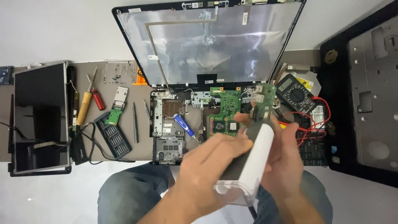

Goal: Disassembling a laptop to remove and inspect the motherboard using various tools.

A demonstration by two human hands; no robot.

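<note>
My left hand (207, 166) is wrapped around a long tool with a white rounded body (256, 161) and a dark side, held at a slant over my lap. My right hand (284, 159) sits behind it, its fingers on a narrow green circuit board (264, 99) that stands upright above the tool. Both hands hover in front of an opened laptop base (168, 124) with its green motherboard (224, 110) exposed. A blue-handled screwdriver (184, 125) lies on that base.
The laptop's bare lid shell (207, 41) stands open at the back. A loose screen panel (39, 116) lies at the left, beside a yellow-handled tool (84, 108), a bit set (114, 135) and a small green card (118, 105). A multimeter (295, 95) with red leads and a black cover (369, 103) are at the right.
</note>
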